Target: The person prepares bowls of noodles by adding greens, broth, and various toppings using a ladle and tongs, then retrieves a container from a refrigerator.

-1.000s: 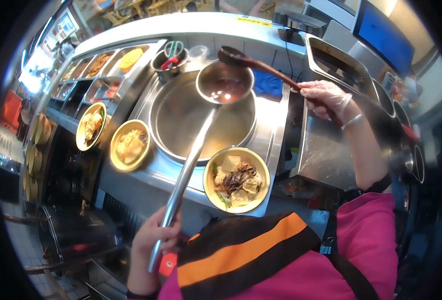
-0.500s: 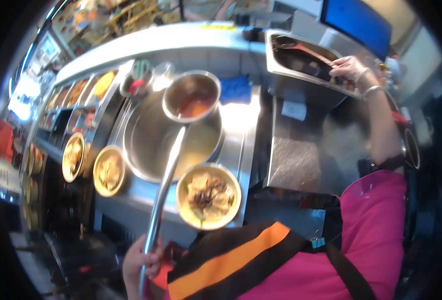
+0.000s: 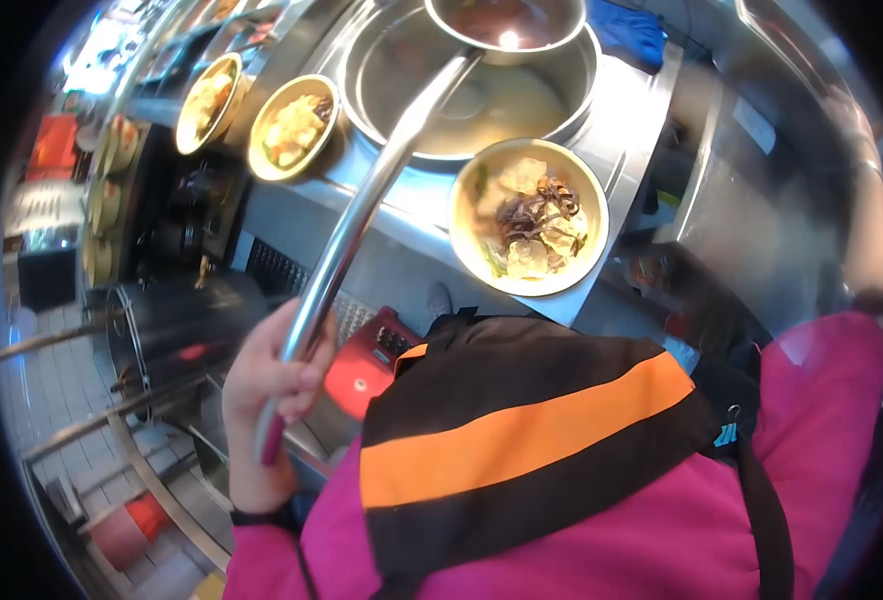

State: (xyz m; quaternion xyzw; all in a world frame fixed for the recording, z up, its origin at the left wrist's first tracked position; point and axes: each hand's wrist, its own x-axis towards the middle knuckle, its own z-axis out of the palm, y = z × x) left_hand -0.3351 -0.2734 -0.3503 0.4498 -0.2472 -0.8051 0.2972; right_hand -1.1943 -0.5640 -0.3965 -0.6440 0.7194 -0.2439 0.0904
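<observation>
1. ladle (image 3: 370, 195) slants up and away from the left hand (image 3: 287, 375), whose fingers are wrapped round the lower handle; its cup, over the pot, is clipped by the top edge, and glare spots the dark liquid inside.
2. right hand (image 3: 850, 115), far off at the right edge, is blurred; i cannot tell whether it is spread or closed, or what it touches.
3. pot (image 3: 377, 75), ahead of the left hand, is partly covered by the ladle, its far rim cut off.
4. nearest bowl (image 3: 470, 240), between the hands, carries pale pieces and dark shreds that hide whatever lies beneath.
5. two other bowls (image 3: 262, 160) stand ahead of the left hand, to its left, their contents hard to make out.
6. table (image 3: 422, 215), shiny steel, washes out to white towards the right hand; a blue cloth (image 3: 627, 35) lies there, cut off too.
7. tiled floor (image 3: 57, 385) shows left of the left hand, with a red container (image 3: 127, 530) below it.
</observation>
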